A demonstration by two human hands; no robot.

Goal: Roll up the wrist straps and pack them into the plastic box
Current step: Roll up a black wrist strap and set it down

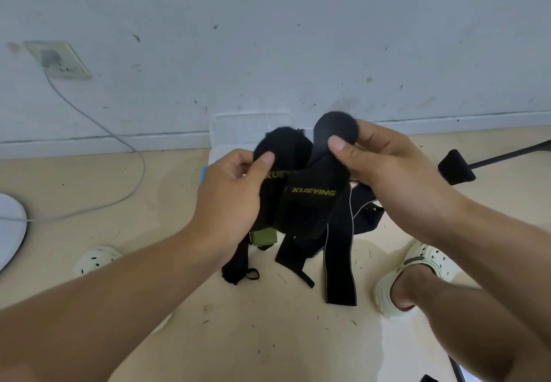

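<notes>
Two hands raised above floor [268, 337], each pinching black wrist strap. Left hand [229, 200] grips left strap [280, 149] by top, thumb on front. Right hand [384, 170] pinches rounded end of right strap [313, 203], yellow lettering facing camera. Strap tails hang below hands toward floor. Plastic box [238, 131] behind straps, on floor against wall [268, 39]. More black straps [340, 262] on floor beneath hands.

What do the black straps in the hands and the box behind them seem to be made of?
Wrist straps: apparently woven elastic fabric, matte black; they drape limply, with yellow XUEYING lettering and pale edge stitching on a hanging tail. The rounded end at the right hand looks fuzzy, perhaps hook-and-loop. The left hand grips the other strap.
Plastic box: translucent, slightly glossy plastic, judging by its whitish see-through walls; mostly hidden.
</notes>
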